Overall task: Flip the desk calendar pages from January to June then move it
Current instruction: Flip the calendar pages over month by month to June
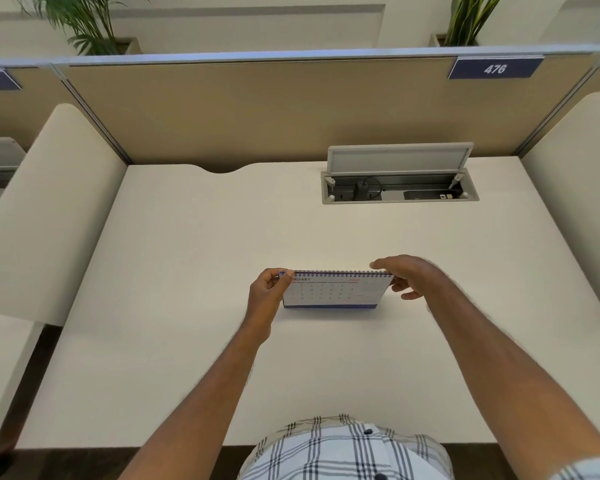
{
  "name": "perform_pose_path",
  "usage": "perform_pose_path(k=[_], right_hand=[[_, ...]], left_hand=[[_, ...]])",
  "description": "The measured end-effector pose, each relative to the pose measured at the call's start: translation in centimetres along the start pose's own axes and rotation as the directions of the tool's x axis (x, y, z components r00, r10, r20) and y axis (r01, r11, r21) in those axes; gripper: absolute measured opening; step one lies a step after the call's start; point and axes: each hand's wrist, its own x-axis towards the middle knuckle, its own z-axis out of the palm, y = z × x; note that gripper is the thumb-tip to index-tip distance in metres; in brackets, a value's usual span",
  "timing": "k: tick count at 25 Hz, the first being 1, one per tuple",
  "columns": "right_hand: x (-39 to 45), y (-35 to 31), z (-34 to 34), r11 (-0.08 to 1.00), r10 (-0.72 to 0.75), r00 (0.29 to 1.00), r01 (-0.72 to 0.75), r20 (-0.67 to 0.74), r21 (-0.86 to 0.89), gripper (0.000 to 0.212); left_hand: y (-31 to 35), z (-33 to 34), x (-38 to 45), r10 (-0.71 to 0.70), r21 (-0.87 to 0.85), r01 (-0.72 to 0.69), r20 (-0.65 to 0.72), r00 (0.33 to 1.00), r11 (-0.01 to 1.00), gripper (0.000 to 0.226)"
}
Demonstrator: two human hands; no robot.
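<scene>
A spiral-bound desk calendar [333, 292] stands upright in the middle of the white desk [187, 271]. Its front page reads "…RUARY", with a date grid and a blue strip along the bottom. My left hand [269, 292] pinches the top left corner at the spiral binding. My right hand [404, 275] reaches over the top right corner, thumb behind the binding and fingers curled in front of the page edge, touching it. Whether the right hand grips a page is unclear.
An open cable box [399, 185] with its grey lid raised sits at the back right of the desk. Beige partition panels [257, 112] enclose the back and sides; a "476" plate [495, 68] hangs top right. Plants stand behind the partition.
</scene>
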Motion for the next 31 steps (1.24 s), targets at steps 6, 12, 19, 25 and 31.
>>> perform_pose_path(k=[6, 12, 19, 25, 31], right_hand=[[0.16, -0.38, -0.42, 0.997, 0.039, 0.999, -0.040, 0.022, 0.071, 0.038], [0.15, -0.33, -0.09, 0.999, 0.023, 1.000, -0.022, 0.021, -0.049, 0.037], [0.12, -0.53, -0.42, 0.995, 0.015, 1.000, -0.014, 0.007, -0.102, 0.038], [0.54, -0.11, -0.53, 0.999, 0.036, 0.999, -0.037, 0.038, 0.004, 0.029], [0.58, -0.32, -0.38, 0.990, 0.003, 1.000, -0.007, 0.024, 0.140, 0.024]], left_hand=[[-0.11, -0.07, 0.07, 0.005, 0.001, -0.005, 0.006, 1.000, 1.000, 0.018], [-0.07, 0.06, 0.06, 0.011, 0.008, -0.011, 0.003, 1.000, 1.000, 0.018], [-0.10, -0.01, 0.05, 0.013, 0.016, -0.013, 0.005, 1.000, 1.000, 0.017], [-0.19, 0.00, 0.04, 0.009, 0.029, -0.009, -0.002, 1.000, 1.000, 0.019], [-0.03, 0.04, 0.03, 0.010, 0.040, -0.010, -0.001, 1.000, 0.999, 0.020]])
